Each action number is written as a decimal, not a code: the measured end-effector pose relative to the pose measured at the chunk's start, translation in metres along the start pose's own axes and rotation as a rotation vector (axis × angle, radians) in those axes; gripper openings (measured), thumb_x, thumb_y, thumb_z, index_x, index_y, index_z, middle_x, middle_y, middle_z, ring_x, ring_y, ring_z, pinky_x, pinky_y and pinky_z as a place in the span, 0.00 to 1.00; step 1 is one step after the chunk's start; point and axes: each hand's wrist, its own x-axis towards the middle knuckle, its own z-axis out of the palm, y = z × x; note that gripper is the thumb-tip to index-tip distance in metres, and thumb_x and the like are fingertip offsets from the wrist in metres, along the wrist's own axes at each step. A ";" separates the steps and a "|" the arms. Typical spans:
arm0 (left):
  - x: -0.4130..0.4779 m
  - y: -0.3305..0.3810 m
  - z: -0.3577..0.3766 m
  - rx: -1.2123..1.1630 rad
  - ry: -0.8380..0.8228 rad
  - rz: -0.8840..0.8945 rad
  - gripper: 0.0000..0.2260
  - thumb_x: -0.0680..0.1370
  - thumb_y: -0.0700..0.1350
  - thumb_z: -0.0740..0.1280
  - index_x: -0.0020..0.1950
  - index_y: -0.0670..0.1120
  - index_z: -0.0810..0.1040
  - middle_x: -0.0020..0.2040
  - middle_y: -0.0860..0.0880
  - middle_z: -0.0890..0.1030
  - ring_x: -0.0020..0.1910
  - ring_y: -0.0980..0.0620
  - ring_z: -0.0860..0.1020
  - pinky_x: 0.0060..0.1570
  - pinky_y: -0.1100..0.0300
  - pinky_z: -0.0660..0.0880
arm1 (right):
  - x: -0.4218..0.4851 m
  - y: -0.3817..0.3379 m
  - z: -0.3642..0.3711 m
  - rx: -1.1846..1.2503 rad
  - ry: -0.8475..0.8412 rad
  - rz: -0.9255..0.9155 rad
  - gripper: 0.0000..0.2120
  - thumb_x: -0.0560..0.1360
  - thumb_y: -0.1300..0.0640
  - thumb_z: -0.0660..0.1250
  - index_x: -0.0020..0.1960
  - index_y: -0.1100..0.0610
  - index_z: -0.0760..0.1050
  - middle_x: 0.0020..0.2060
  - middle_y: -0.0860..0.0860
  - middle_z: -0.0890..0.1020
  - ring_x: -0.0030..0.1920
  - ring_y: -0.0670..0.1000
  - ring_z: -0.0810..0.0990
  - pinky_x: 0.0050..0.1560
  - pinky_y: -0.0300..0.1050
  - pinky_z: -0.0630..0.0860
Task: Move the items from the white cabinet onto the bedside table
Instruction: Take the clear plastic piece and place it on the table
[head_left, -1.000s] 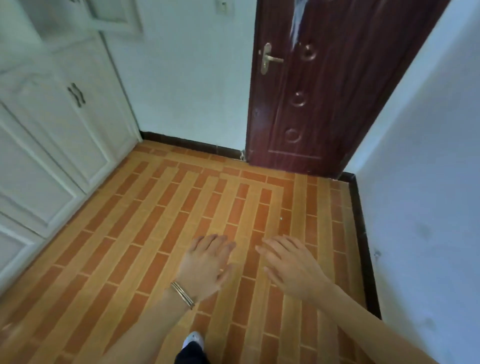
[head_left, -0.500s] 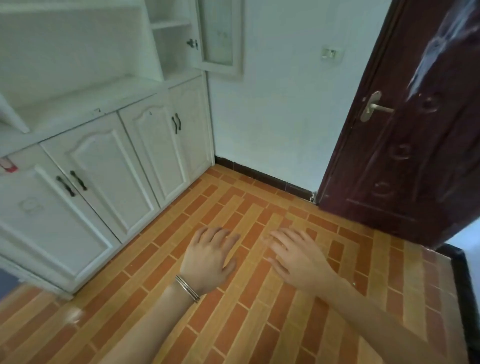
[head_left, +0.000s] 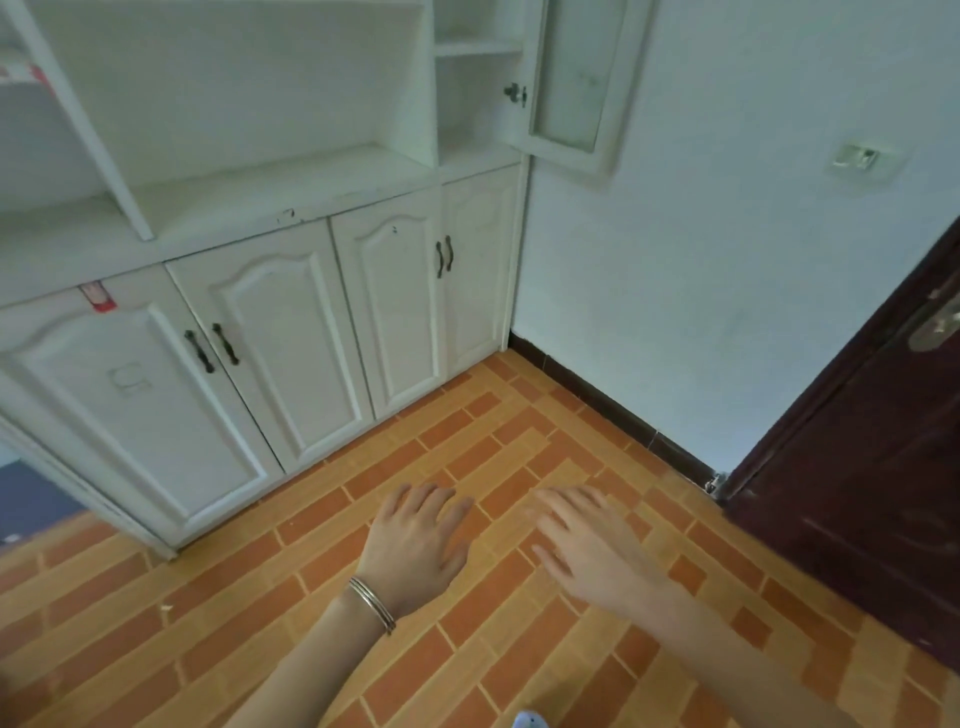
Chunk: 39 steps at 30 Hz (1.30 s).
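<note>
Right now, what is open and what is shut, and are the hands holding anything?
Left hand: open, flat, holding nothing.
Right hand: open, fingers spread, holding nothing.
Glass cabinet door: swung open.
Lower cabinet doors: all shut.
Open shelves: nothing visible on the middle one.
Brown door: cannot tell whether latched.

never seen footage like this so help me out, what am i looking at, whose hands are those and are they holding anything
This is one picture from a camera worn on a person's head, looking forward and down. The two bare hands are that person's own: the left hand, with thin bangles on the wrist, and the right hand. Both are open, held over the tiled floor, holding nothing. Ahead stands the white cabinet, lower doors shut, open shelves above, one glass door swung open. A dark door is at right.
</note>
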 end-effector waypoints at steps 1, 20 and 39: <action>0.019 0.000 0.000 0.001 0.010 -0.012 0.22 0.74 0.58 0.55 0.59 0.51 0.80 0.52 0.50 0.82 0.52 0.48 0.80 0.53 0.49 0.77 | 0.015 0.017 -0.003 -0.008 0.005 -0.011 0.18 0.74 0.47 0.61 0.61 0.52 0.74 0.58 0.50 0.79 0.57 0.49 0.76 0.59 0.49 0.73; 0.244 -0.077 0.035 0.017 0.077 -0.151 0.20 0.75 0.57 0.56 0.60 0.51 0.78 0.53 0.50 0.81 0.53 0.47 0.79 0.54 0.48 0.75 | 0.212 0.207 0.025 -0.083 0.023 -0.226 0.19 0.73 0.46 0.64 0.62 0.51 0.75 0.60 0.51 0.78 0.60 0.51 0.75 0.63 0.54 0.70; 0.512 -0.266 0.049 0.011 0.222 -0.044 0.20 0.75 0.56 0.57 0.61 0.50 0.78 0.55 0.49 0.81 0.54 0.48 0.79 0.57 0.47 0.73 | 0.486 0.350 0.029 -0.152 0.168 -0.168 0.18 0.75 0.49 0.56 0.60 0.53 0.75 0.58 0.51 0.78 0.59 0.53 0.76 0.61 0.54 0.70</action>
